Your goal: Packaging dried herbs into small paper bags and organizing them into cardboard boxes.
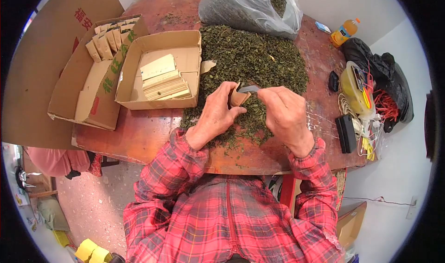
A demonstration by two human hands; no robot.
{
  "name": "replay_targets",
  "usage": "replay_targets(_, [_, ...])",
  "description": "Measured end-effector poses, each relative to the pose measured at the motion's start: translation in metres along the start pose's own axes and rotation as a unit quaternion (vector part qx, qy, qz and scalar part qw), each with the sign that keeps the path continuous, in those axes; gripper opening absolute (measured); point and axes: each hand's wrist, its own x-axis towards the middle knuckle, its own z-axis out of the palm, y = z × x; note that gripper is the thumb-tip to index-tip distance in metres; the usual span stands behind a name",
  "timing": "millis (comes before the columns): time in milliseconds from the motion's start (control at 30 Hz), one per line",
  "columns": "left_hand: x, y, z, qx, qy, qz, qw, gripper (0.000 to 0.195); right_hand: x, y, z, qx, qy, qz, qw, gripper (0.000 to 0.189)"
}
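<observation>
My left hand (217, 112) holds a small brown paper packet (239, 97) with its mouth spread. In my right hand (286, 113) is a thin translucent plastic piece (249, 89), perhaps a scoop, whose far end reaches the packet's mouth. Beneath both hands, a broad heap of dried green leaves (250, 54) covers the middle of the wooden table (153, 119). A shallow cardboard box (160, 105) to the left contains a stack of flat paper packets (167, 86). Further left, a longer cardboard box (74, 99) has rows of upright packets (106, 42) at its far end.
Behind the heap stands a clear plastic bag (236, 9) of leaves. Along the right side are an orange drink bottle (344, 32), a black case (346, 133), a plastic tub (351, 86), cables and a black bag (396, 79). A tall cardboard panel (31, 89) flanks the left.
</observation>
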Motion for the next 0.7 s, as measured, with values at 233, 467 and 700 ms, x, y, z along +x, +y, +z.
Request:
replay_targets(233, [0.001,-0.002,0.003,-0.014,-0.006,-0.005,1.0,0.054,-0.009,-0.004,0.0,-0.006,-0.011,0.0,1.0,0.031])
replay_targets(467, [0.002,-0.001,-0.001,0.017,0.036,0.048,0.998,0.055,-0.001,-0.004,-0.002,-0.013,0.046,-0.027,0.998,0.034])
replay_targets(700, [-0.009,0.013,-0.013,0.032,0.063,0.141,0.988,0.061,-0.004,-0.006,-0.028,-0.001,0.134,-0.005,0.991,0.02])
